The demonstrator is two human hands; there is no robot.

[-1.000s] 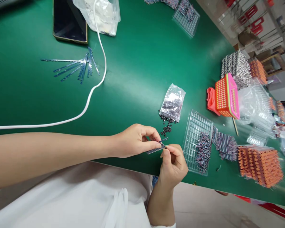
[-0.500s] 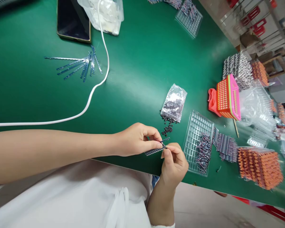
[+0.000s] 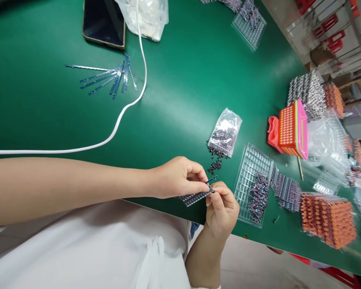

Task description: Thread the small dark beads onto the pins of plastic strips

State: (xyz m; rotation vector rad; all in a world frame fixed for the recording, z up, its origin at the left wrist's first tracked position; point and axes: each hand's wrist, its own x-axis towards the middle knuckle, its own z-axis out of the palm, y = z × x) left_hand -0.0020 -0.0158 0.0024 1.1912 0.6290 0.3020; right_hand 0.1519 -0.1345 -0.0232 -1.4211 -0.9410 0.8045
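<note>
My left hand (image 3: 180, 176) grips a small dark gridded board (image 3: 195, 198) between thumb and fingers, close to the table's front edge. A thin blue strip (image 3: 212, 179) juts out past its fingertips. Thumb and forefinger of my right hand (image 3: 222, 210) are pinched together at the board's right end, on a tiny dark piece (image 3: 212, 191) mostly hidden by the fingertips. Just beyond the hands lie loose small black parts (image 3: 215, 164), spilled at the mouth of a clear plastic bag (image 3: 225, 130) of similar parts.
Right of my hands sits a clear compartment tray (image 3: 242, 188) with a heap of thin wired pieces (image 3: 258, 196). Orange stacks (image 3: 327, 220) and an orange basket (image 3: 289, 128) stand farther right. A white cable (image 3: 117, 126), blue strips (image 3: 117, 78) and a phone (image 3: 104, 24) lie left.
The view has shifted slightly, moving the table items a little to the right. More of the gridded board shows below my left hand; both hands stay together at its end.
</note>
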